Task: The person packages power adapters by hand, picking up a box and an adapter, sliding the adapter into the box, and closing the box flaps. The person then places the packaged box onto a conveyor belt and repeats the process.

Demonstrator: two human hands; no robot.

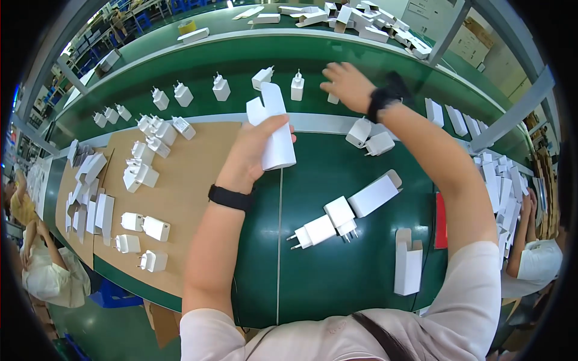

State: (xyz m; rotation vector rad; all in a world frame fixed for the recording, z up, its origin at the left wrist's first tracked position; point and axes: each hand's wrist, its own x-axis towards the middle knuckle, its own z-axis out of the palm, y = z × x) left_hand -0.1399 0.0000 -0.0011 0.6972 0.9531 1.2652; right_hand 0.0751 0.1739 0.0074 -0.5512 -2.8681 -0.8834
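Nearest the camera: pale pink short-sleeved shirt [337, 337], at the front edge of the glossy dark green tabletop [259, 265]. Slim white card box with notched end [277, 135] raised above the back edge, gripped in left hand [250, 141], thumb across its face. Could crease or skew by squeezing too hard. Right hand [349, 87] past the back edge, blurred, loosely spread over a mostly hidden white plastic charger [333, 98]; can't tell if touching. Could topple it with a hurried pinch. Could also sweep two blocky white chargers [379, 144] off the back edge with the right forearm [430, 144].
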